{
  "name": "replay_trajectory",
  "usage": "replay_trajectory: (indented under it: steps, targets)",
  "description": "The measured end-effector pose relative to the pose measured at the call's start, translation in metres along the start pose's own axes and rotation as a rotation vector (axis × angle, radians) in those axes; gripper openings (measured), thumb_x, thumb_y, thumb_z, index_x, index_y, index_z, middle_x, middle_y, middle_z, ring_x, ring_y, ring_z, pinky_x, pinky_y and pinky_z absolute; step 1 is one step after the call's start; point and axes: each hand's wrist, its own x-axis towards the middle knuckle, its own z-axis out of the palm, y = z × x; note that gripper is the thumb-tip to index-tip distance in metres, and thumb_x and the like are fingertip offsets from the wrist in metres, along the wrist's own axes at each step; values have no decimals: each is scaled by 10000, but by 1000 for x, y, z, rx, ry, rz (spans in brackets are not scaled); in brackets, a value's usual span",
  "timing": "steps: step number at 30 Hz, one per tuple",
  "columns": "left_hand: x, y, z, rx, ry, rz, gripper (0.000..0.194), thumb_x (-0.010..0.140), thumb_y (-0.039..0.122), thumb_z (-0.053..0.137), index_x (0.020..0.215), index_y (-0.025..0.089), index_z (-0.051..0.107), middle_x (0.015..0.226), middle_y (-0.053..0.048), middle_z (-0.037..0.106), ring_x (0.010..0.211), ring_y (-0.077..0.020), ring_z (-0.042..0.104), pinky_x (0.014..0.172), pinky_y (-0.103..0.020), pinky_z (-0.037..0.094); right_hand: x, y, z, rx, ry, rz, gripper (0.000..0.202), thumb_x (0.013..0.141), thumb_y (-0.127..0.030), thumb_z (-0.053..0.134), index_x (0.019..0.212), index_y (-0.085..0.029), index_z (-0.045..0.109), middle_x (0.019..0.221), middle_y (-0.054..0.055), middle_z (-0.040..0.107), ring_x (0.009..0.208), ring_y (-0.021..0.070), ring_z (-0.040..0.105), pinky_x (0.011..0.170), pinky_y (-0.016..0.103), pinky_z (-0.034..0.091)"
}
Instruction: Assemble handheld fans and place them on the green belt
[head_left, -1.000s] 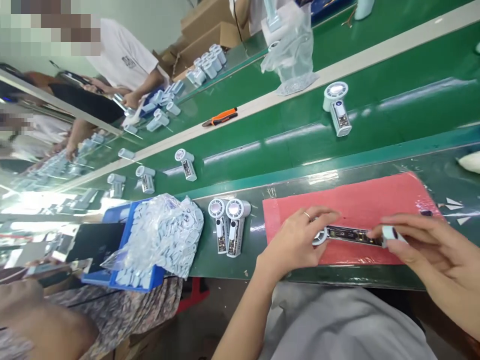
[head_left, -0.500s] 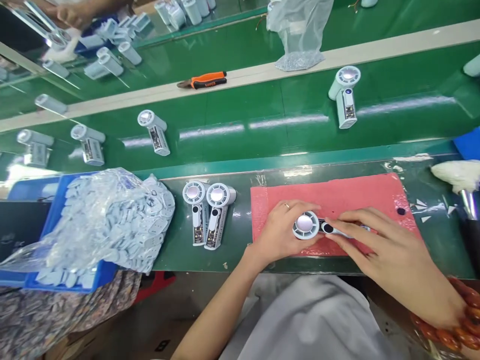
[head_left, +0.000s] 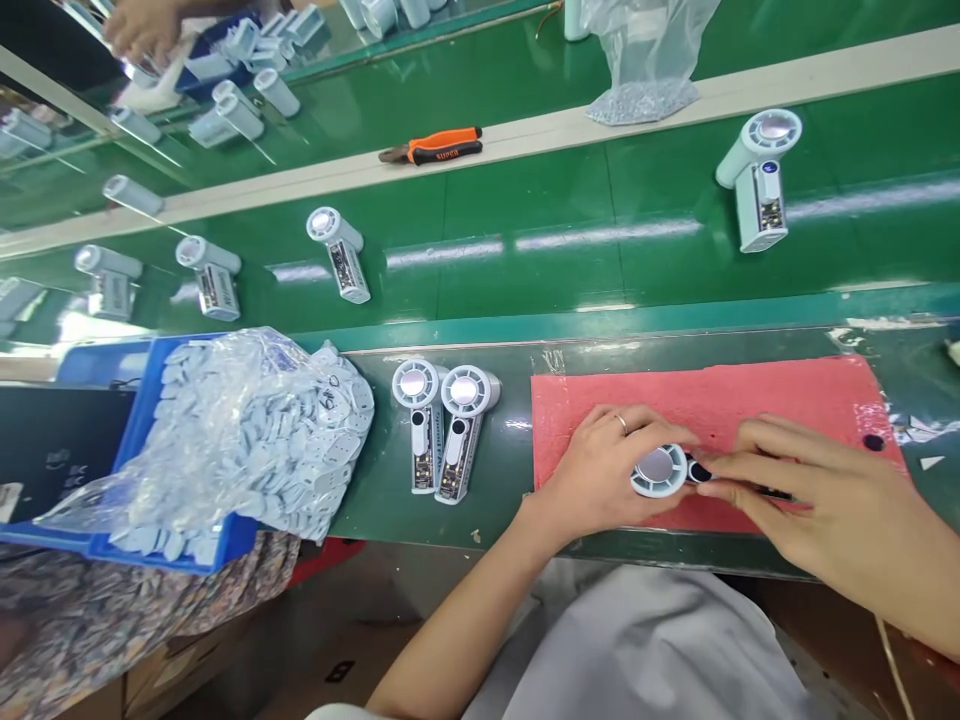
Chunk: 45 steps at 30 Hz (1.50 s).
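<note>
My left hand (head_left: 604,468) is wrapped round the head of a pale blue handheld fan (head_left: 658,470) over the red mat. The fan's handle points right. My right hand (head_left: 817,490) pinches the handle near its top, beside a small piece with a black oval end (head_left: 699,470). The fingers hide most of the handle. Left of the mat, two more handheld fans lie side by side, a left one (head_left: 421,440) and a right one (head_left: 459,455), each with circuit parts showing in its handle.
The red mat (head_left: 720,400) lies on the bench. On the left, a blue bin (head_left: 142,400) holds a plastic bag of pale parts (head_left: 277,430). On the green surface behind are several fans, one at the right (head_left: 761,180), orange-handled pliers (head_left: 442,147) and a clear bag (head_left: 645,70). Another person's hand (head_left: 146,30) shows upper left.
The view has shifted, so things on the bench appear farther right. My left hand still holds the fan. My right fingers now cover more of its handle.
</note>
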Motion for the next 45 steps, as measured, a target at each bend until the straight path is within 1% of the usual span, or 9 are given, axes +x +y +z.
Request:
replay_trajectory:
  steps: [3,5,10,13,16,20,33,40,45]
  targets:
    - [0,-4,1,44,-10,4,338,949,367,766,1264,270,686,1208,-18,769,1142,-191,718,1103,-362,502,2,0,3,156,-40,207,291,1046,-529,631,909,-297,741,813,-3,652,553,138,530,458,320,433]
    - [-4,-5,-1,89,28,84,307,973,393,746,1239,251,692,1185,-29,769,1111,-187,713,1065,-359,512,0,5,3,236,-101,274,328,1008,-594,668,917,-283,723,834,2,654,641,155,599,513,296,499]
    - [-19,19,-12,296,13,364,168,1033,404,663,1045,244,710,1265,-24,767,1225,-230,651,1182,-451,432,-27,25,-3,-11,-178,14,488,1002,-659,637,1284,-262,675,1202,78,705,1082,265,683,844,387,583]
    - [-25,43,-8,473,-97,305,207,1033,261,557,1162,185,700,1397,-83,711,1275,-279,606,1183,-483,434,-41,36,0,-218,-150,-174,509,1032,-607,605,1291,-172,658,1168,115,705,1010,270,654,811,401,528]
    - [-26,56,5,647,-104,182,530,1065,376,504,1457,22,549,1411,-197,669,1189,-332,619,1048,-485,513,-43,43,7,-309,-112,-354,419,1058,-524,578,1154,-129,677,1042,118,702,901,252,601,764,388,471]
    - [-21,58,11,827,-211,205,570,1106,461,474,1439,4,550,1193,-174,715,1012,-312,648,856,-428,549,-35,49,16,-206,-86,-471,350,1079,-467,535,1006,-146,655,904,84,644,823,214,553,701,344,422]
    - [-5,51,-4,816,-345,272,496,1127,482,416,1339,61,570,1109,-163,706,977,-293,657,754,-405,589,-26,56,26,-76,-118,-453,378,1088,-480,458,958,-162,615,900,74,603,816,193,513,660,316,385]
    - [-6,49,-1,830,-316,294,469,1129,431,406,1338,43,566,1053,-164,707,934,-286,660,707,-398,598,-27,55,29,-89,-136,-440,477,1151,-402,271,962,-166,639,898,57,603,828,167,473,665,326,304]
    - [4,51,-11,735,-394,239,466,1119,467,419,1315,79,586,1109,-163,713,950,-290,662,692,-406,614,-28,55,30,-102,-118,-387,605,1160,-493,165,993,-153,636,920,68,613,829,172,491,671,322,321]
